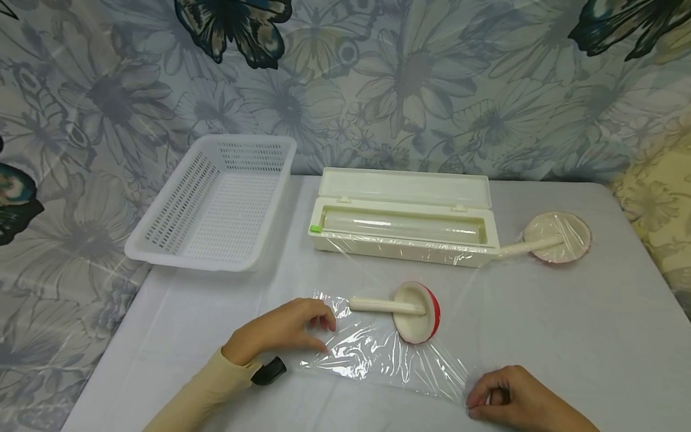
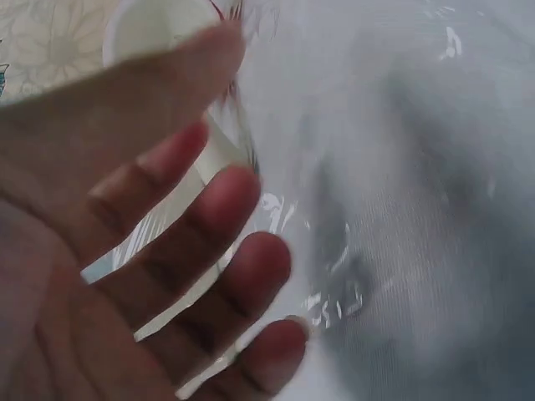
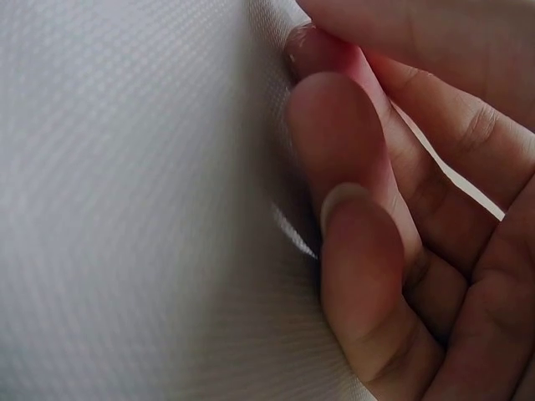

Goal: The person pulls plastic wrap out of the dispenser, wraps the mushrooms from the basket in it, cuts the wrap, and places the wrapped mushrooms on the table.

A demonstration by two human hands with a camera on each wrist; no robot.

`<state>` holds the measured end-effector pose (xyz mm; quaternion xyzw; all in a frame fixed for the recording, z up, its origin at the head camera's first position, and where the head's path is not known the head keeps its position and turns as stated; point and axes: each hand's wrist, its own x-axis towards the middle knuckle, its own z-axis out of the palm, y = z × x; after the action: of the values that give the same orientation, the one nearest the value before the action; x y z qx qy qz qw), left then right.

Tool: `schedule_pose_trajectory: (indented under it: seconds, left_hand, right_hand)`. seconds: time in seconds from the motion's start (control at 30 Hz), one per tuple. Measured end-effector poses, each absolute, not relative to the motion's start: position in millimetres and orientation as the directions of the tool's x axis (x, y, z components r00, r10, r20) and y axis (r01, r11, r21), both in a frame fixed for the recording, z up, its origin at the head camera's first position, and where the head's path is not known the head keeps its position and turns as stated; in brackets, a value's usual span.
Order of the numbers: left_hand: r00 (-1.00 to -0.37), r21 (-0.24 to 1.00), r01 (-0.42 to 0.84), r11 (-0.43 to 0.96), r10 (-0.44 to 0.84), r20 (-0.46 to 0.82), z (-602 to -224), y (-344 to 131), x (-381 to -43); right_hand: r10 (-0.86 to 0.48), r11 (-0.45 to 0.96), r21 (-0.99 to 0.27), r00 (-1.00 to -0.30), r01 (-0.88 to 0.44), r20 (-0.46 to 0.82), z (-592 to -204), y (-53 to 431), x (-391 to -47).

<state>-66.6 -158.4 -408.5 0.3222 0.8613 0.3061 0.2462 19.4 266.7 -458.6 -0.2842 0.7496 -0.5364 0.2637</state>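
Observation:
A clear sheet of cling film point(image 1: 372, 360) lies on the table, wrinkled and shiny. On it rests a mushroom-shaped piece point(image 1: 409, 318) with a cream stem and a round, red-edged cap, the stem pointing left. My right hand point(image 1: 513, 396) pinches the film's near right corner, with thumb and fingertips low against the white cloth. Just off the film's left edge is my left hand point(image 1: 291, 327), its fingers loosely bent and apart, nothing between them. In the left wrist view, part of the mushroom-shaped piece point(image 2: 155, 33) shows behind the fingers.
Behind the film stands a cream cling film dispenser point(image 1: 402, 249), lid raised, a film roll inside. A similar piece wrapped in film point(image 1: 561, 237) lies to its right. A white perforated basket point(image 1: 259, 240) sits at back left. A patterned fabric backdrop point(image 1: 415, 78) rises behind the table.

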Motion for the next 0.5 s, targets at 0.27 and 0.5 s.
schedule_pose_trajectory:
  seconds: [0.27, 0.5]
  left_hand:
    - [-0.649, 0.608, 0.381, 0.697, 0.670, -0.360, -408.0, -166.1, -50.0]
    - [-0.660, 0.520, 0.440, 0.732, 0.656, -0.366, -407.3, -165.4, -44.9]
  right_hand:
    - [-0.706, 0.262, -0.956, -0.701, -0.132, -0.097, -458.7, 267.2, 20.2]
    - [-0.707, 0.250, -0.956, -0.703, -0.151, -0.073, -459.0, 266.8, 20.6]
